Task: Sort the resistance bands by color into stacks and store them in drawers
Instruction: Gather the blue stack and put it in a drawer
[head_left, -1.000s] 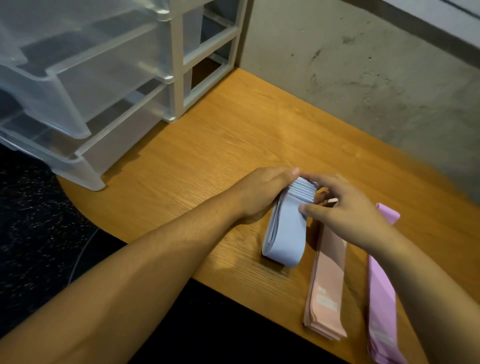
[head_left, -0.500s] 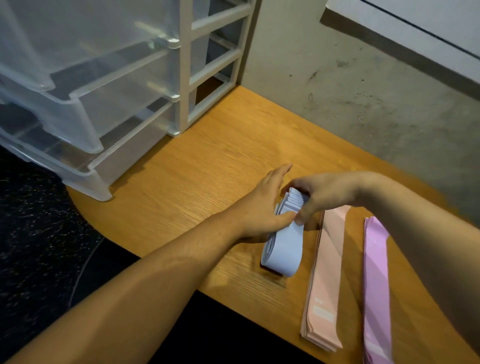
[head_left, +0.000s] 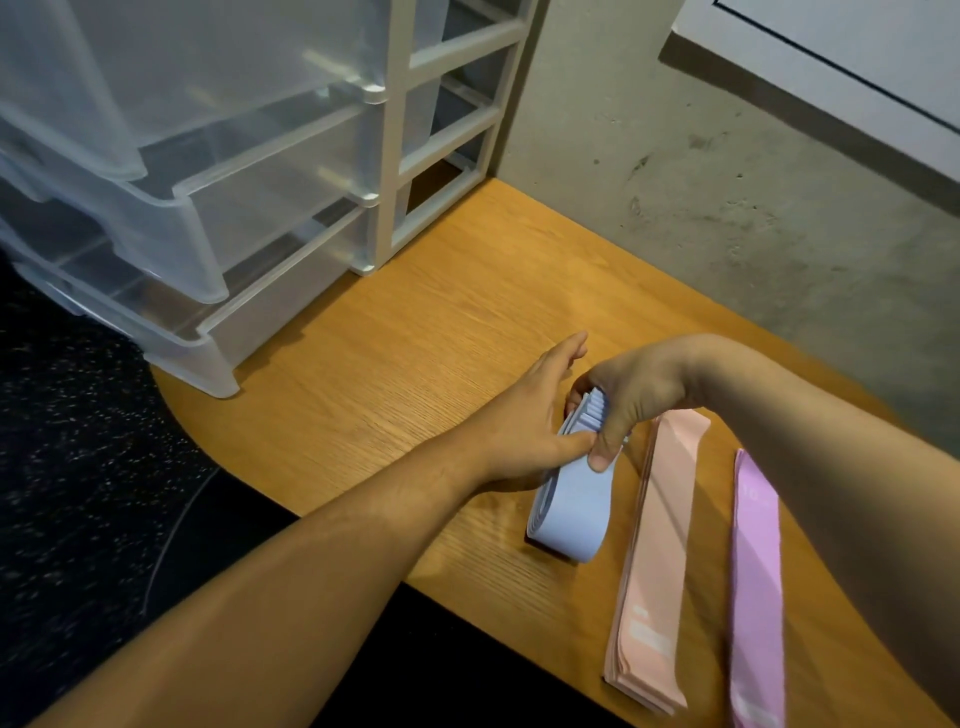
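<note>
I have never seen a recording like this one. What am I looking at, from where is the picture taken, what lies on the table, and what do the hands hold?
There is no machine: a person works with two bare hands, and one camera worn on the head looks forward and down, so the arms enter from below. The right hand grips the far end of a stack of light blue flat resistance bands, fingers curled over it; the left hand steadies its side with straight fingers. Beside it, on the round-edged wooden table, lie a stack of peach flat bands and a stack of lilac flat bands, neither in a hand. At the far left stands a clear plastic drawer unit with its drawers pulled out.
</note>
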